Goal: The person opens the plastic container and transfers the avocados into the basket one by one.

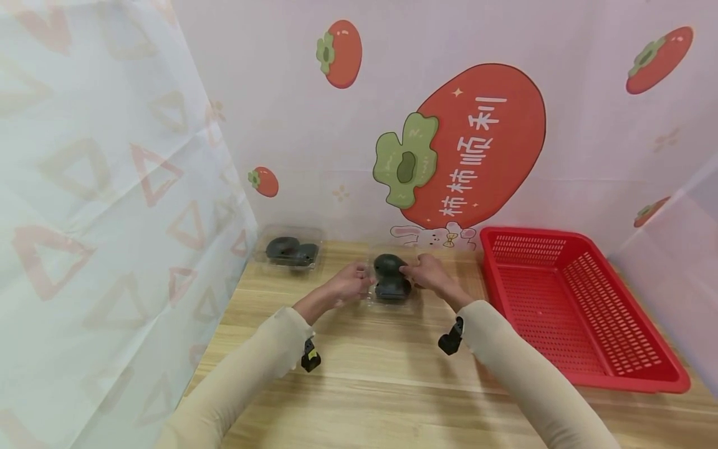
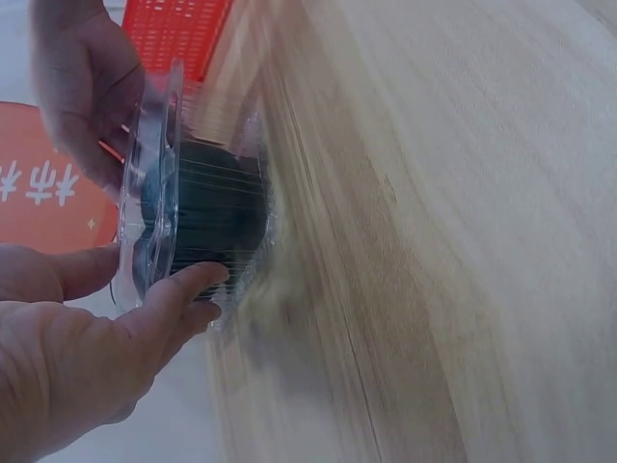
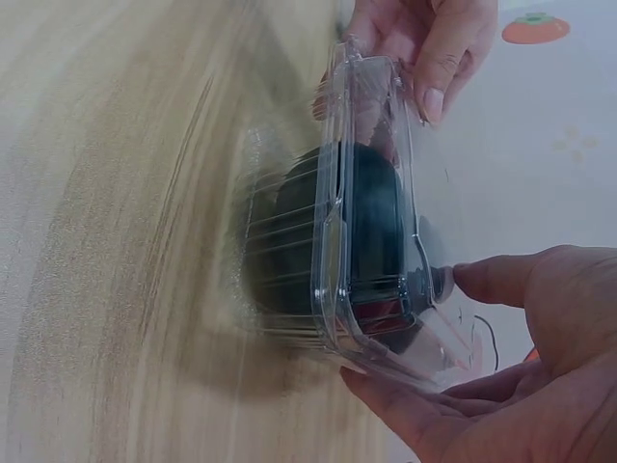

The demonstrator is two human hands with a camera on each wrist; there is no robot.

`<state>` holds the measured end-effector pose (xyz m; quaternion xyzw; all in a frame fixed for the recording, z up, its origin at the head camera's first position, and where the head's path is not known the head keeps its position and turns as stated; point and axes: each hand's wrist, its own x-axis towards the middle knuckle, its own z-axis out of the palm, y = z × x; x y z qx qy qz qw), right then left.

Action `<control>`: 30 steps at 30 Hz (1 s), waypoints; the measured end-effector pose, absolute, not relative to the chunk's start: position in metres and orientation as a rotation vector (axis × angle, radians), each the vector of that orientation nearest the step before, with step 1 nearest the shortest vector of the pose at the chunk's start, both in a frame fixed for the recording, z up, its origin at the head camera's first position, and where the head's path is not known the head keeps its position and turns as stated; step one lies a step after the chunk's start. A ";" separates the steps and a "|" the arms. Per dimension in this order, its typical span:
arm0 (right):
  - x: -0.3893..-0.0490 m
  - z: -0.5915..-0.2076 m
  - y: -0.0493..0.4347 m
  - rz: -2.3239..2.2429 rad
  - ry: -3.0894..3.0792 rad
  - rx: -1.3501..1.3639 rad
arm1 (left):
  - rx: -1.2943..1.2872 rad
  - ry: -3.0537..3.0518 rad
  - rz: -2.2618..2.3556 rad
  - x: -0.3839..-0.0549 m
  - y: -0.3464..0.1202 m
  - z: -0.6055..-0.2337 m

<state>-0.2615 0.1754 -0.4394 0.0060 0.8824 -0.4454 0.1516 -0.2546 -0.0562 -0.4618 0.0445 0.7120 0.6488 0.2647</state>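
A clear plastic clamshell box (image 3: 333, 203) is between my two hands near the back of the table. Inside are two dark green, rounded things that look like avocados (image 1: 389, 265), one behind the other in the head view. My left hand (image 1: 349, 285) grips the box's left side, thumb on the lid part and fingers against the lower wall in the left wrist view. On the opposite side, my right hand (image 1: 430, 272) holds the box by its edge, with the thumb at the lid in the right wrist view.
A second clear box (image 1: 288, 231) with two similar dark things (image 1: 282, 247) stands at the back left. To the right is a red perforated plastic basket (image 1: 493, 299). Patterned sheets hang behind and beside the wooden table (image 1: 359, 386). Each wrist wears a small black camera (image 1: 450, 340).
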 end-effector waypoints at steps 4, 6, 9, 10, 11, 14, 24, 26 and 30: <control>-0.261 -0.441 0.174 -1.283 2.537 0.017 | 0.121 1.919 1.750 -0.255 -0.058 -0.460; -0.261 -0.441 0.175 -1.285 2.534 0.012 | 0.124 1.918 1.747 -0.255 -0.058 -0.459; -0.260 -0.442 0.176 -1.291 2.523 0.014 | 0.129 1.898 1.752 -0.255 -0.059 -0.459; -0.260 -0.442 0.176 -1.292 2.520 0.018 | 0.135 1.889 1.751 -0.256 -0.059 -0.459; -0.260 -0.442 0.176 -1.293 2.515 0.022 | 0.130 1.883 1.755 -0.257 -0.059 -0.460; -0.260 -0.442 0.178 -1.290 2.509 0.026 | 0.138 1.903 1.729 -0.259 -0.060 -0.460; -0.257 -0.439 0.184 -1.261 2.503 0.061 | 0.260 2.415 1.401 -0.275 -0.059 -0.448; -0.256 -0.439 0.187 -1.242 2.510 0.061 | 0.296 2.477 1.361 -0.280 -0.057 -0.446; -0.255 -0.437 0.189 -1.225 2.498 0.048 | 0.354 2.583 1.276 -0.294 -0.051 -0.445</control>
